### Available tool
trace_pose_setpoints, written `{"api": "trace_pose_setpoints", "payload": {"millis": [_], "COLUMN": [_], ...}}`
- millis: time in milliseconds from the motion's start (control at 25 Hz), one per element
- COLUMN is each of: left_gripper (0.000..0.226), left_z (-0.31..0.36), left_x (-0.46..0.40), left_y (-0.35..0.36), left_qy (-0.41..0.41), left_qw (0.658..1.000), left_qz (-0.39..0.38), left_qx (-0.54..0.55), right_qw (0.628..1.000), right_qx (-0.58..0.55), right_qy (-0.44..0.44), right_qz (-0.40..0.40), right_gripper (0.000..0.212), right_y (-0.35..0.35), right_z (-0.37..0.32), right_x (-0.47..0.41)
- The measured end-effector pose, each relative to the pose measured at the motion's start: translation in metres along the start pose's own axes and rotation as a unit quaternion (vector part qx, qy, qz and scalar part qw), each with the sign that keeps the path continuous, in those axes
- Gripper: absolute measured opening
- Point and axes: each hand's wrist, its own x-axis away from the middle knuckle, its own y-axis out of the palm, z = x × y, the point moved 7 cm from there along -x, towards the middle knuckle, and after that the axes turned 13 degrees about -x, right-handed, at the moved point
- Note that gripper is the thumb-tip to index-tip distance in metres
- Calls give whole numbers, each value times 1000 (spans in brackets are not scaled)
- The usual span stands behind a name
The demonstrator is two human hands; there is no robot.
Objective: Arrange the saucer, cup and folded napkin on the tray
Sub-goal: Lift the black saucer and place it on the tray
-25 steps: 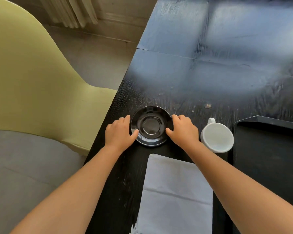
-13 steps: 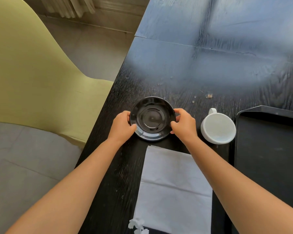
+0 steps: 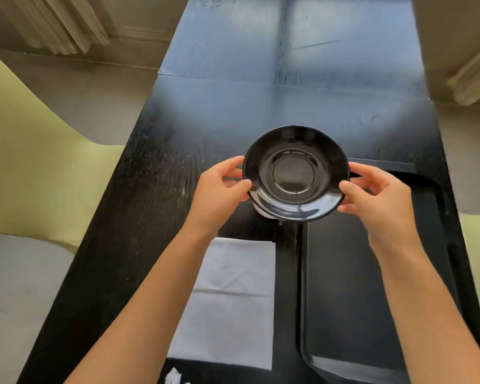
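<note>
Up comes the saucer [image 3: 295, 173] — a second ago it sat flat on the table [image 3: 155, 189] left of the cup, and now it is lifted clear and carried rightward, hanging over the gap between table and tray [image 3: 352, 286]. Nearest us, the folded napkin [image 3: 233, 300] lies where it was, flat on the table just left of the tray, with the left forearm crossing over its corner. The tray, only a sliver at the right edge before, now fills the lower right of the view and carries nothing that can be seen. Moving up: the left hand [image 3: 216, 194] is clamped on the saucer's left rim, thumb on top, fingers curled under. The right hand [image 3: 380, 199] pinches the right rim the same way, and it has swung out above the tray's near-left part. The saucer is tipped slightly toward us, its well showing. The cup [image 3: 263, 213], plainly seen beside the saucer earlier, is now almost wholly hidden beneath it; only a pale sliver peeks out under the near-left rim. Beyond, the dark table runs away bare to the far edge, with a yellow-green chair [image 3: 39, 162] off to the left.
</note>
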Motion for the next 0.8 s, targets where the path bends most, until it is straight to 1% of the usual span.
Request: {"api": "trace_pose_setpoints", "payload": {"millis": [80,160,240,360,560,640,680,760,800], "left_gripper": [37,32,29,29,13,15,21,40,45], "left_z": [11,8,1,-4,-2,-7,-11,-19,-21], "left_x": [-3,-2,-1,-3,-8,-5,-3,1,3], "left_y": [41,79,112,148,179,190,195,200,201], "left_qy": [-3,-15,-19,11,33,20,7,-26,-38], "left_qw": [1000,998,996,992,972,968,968,971,971], "left_qz": [23,44,33,18,61,71,77,88,93], "left_qx": [-12,-46,-76,-122,-225,-241,-237,-221,-216], "right_qw": [1000,998,996,993,991,991,991,990,989], "right_qx": [7,11,14,10,10,14,17,29,36], "right_qy": [3,27,59,92,116,115,117,126,130], "right_qz": [30,53,67,73,65,65,63,58,54], "right_gripper": [33,33,33,33,35,36,36,37,36], "right_y": [-41,-74,-98,-120,-140,-145,-147,-148,-148], "right_z": [9,34,62,94,119,124,127,132,133], "right_x": [-9,-17,-23,-34,-54,-61,-63,-66,-67]}}
